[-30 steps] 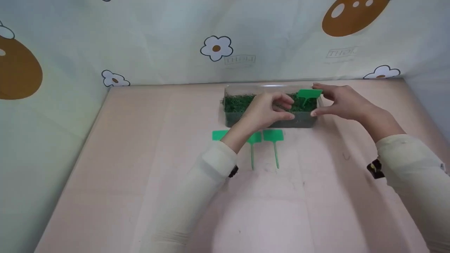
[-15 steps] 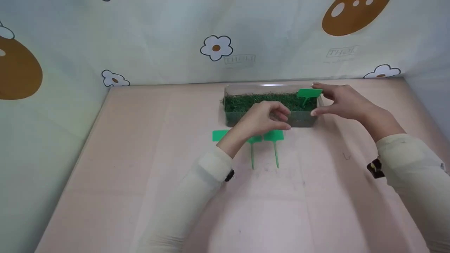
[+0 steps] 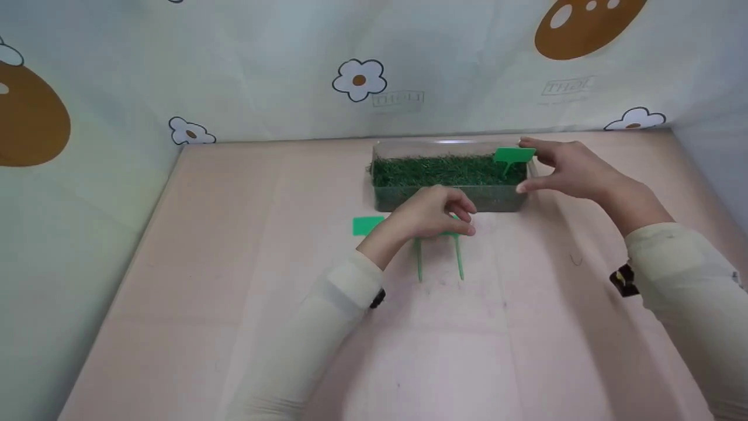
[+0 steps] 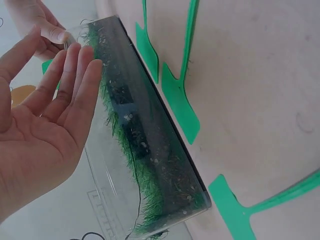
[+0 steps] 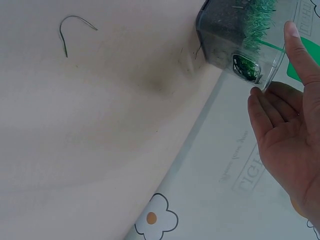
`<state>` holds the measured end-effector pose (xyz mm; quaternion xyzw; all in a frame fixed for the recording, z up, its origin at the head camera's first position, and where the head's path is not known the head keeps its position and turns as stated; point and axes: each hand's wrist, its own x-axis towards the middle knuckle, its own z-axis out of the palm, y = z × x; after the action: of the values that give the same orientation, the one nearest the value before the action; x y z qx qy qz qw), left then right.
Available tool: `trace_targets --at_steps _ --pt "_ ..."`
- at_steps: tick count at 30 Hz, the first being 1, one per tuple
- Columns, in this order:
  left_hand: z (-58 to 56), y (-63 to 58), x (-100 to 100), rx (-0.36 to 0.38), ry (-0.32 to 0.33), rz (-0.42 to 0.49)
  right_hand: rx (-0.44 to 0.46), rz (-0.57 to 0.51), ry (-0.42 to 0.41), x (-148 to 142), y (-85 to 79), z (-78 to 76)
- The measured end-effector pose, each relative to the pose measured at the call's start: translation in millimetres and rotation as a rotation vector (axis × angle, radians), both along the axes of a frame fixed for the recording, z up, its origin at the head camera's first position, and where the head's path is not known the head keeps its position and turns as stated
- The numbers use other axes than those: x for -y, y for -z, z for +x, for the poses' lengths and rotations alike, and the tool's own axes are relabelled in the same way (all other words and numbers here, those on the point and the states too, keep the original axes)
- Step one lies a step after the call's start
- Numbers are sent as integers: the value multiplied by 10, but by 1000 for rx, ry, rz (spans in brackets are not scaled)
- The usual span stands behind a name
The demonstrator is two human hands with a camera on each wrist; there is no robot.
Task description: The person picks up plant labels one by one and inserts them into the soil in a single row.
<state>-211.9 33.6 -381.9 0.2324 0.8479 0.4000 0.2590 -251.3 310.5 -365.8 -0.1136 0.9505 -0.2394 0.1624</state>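
Observation:
In the head view a clear plastic box (image 3: 450, 200) of green grass (image 3: 432, 169) stands at the back of the table. A green plant label (image 3: 515, 154) is upright in the grass at its right end. My right hand (image 3: 575, 169) grips that end, thumb at the front corner and fingers at the back. Before the box my left hand (image 3: 432, 213) hovers with relaxed fingers, holding nothing. Three more plant labels lie in a row there: a left label (image 3: 367, 226), and a middle label (image 3: 419, 260) and right label (image 3: 459, 257) partly hidden by this hand.
A pale pink table (image 3: 234, 263) runs back to a light curtain (image 3: 263, 76) printed with flowers. A short bent strand (image 5: 62, 30) lies on the table right of the box.
My left hand has come down and toward me from over the grass to the labels on the table. The right hand stays at the box's end.

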Motion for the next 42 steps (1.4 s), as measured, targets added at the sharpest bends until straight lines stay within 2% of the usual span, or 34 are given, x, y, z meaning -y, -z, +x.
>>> trace_targets --at_steps 11,16,20,27,36,42 --pt "26 68 10 52 31 -58 -21 16 -12 4 19 -7" --pt "41 95 -5 95 21 -56 -15 12 -6 1 11 -4" --pt "67 91 -8 91 15 -76 -14 14 -2 0 13 -10" --pt "120 73 -48 37 1 -163 -11 8 -5 5 12 -6" --pt "194 53 -168 -64 7 -410 -10 -15 3 -13 13 13" --pt "231 75 -203 -94 -2 -469 1 -20 10 -1 16 3"
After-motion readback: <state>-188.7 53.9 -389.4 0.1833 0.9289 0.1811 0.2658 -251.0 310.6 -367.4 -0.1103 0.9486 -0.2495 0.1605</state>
